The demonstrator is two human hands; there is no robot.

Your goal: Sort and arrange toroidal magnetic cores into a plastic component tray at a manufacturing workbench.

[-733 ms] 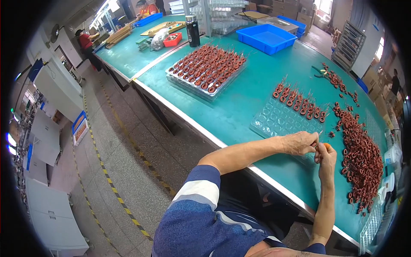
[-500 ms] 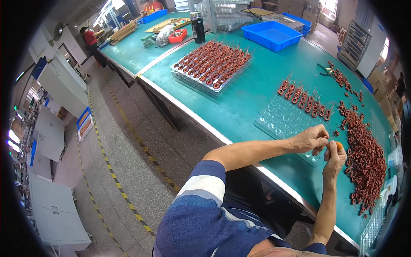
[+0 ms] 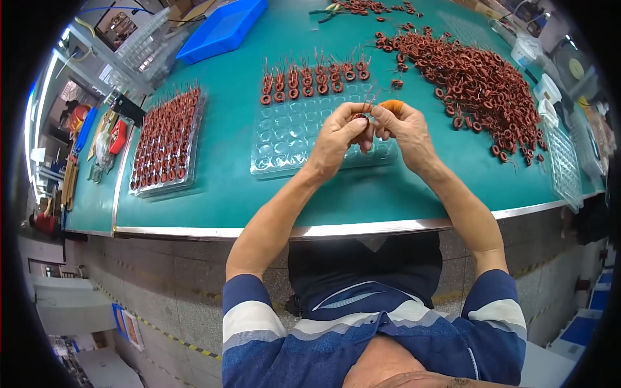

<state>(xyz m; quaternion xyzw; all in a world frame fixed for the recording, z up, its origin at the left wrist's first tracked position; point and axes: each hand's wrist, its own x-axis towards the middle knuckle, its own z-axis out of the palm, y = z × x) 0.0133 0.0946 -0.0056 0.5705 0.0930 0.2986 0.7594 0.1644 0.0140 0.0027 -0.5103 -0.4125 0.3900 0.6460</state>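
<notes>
Above the near part of a clear plastic tray (image 3: 279,145), my two hands meet at a small red-brown wire-wound ring coil (image 3: 360,116), mostly hidden by fingers. My left hand (image 3: 336,137) grips it between thumb and fingers, and thin leads stick up above. My right hand (image 3: 409,132) pinches at the coil's right side; which part it holds is hidden. An orange finger cover (image 3: 391,105) is on one right finger. The tray's far rows hold several ring coils (image 3: 307,83) with leads upright, while its nearer round pockets are bare.
To the right spreads a big heap of loose coils (image 3: 479,84). On the left stands a filled coil tray (image 3: 165,142), beside a black bottle (image 3: 126,108). A blue bin (image 3: 223,29), pliers (image 3: 326,11) and another clear tray (image 3: 563,165) lie around the green table (image 3: 220,210).
My view has swung toward the right, so the tray and heap now sit more central. My hands stay together over the tray, and a coil now shows between them.
</notes>
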